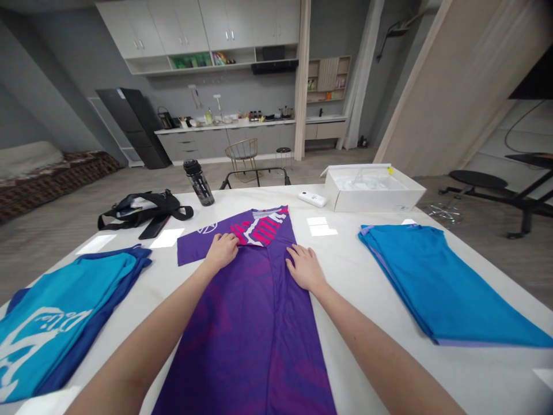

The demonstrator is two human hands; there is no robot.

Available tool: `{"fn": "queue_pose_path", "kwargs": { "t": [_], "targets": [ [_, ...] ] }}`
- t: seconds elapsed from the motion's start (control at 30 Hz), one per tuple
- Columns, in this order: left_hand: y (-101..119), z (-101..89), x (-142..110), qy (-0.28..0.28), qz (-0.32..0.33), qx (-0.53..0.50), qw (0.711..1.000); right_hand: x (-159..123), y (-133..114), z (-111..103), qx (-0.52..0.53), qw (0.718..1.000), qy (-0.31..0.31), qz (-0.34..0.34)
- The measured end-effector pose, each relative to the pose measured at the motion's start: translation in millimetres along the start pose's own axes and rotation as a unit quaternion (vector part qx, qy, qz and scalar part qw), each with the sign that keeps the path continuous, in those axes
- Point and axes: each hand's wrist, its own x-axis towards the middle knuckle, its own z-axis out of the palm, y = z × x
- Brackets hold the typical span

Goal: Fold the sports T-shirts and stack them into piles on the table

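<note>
A purple shirt (pixel 254 300) is pinned flat on the tabletop (pixel 345 253) by both hands (pixel 222 251) (pixel 305 268), palms down, fingers spread.

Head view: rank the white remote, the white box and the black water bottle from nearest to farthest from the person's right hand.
From the right hand, which rests on the purple jersey:
1. White remote, just beyond the hand, slightly to its right.
2. White box, farther back on the right.
3. Black water bottle, far-left of the table, across the jersey. It and the box are fairly close to call.
</note>
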Motion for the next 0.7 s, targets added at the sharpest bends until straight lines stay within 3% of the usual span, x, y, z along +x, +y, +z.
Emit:
{"fn": "queue_pose_path", "kwargs": {
  "t": [0.07, 0.2, 0.3, 0.47, 0.57, 0.7],
  "targets": [
    [2, -2.7, -3, -0.012, -0.002, -0.003, 1.0, 0, 0, 0, 0.002, 1.0, -0.004, 0.003],
    [9, -1.6, 1, 0.004, -0.071, -0.046, 0.996, 1, 3, 0, 0.011, 1.0, -0.008, 0.002],
    [20, 6.8, 10, 0.019, -0.059, -0.103, 0.993, 2, 6, 0, 0.02, 1.0, -0.01, -0.002],
    [33, 28.4, 17, -0.159, -0.079, -0.164, 0.97, 3, 8, 1, 0.032, 0.999, -0.006, -0.007],
    [20, 35.8, 10, -0.175, -0.084, -0.177, 0.965, 3, 9, 2, 0.038, 0.999, 0.002, -0.006],
    [-17, 34.4, -3, -0.159, -0.145, -0.155, 0.964, 4, 12, 6, 0.041, 0.999, 0.013, -0.012]
  ]
}}
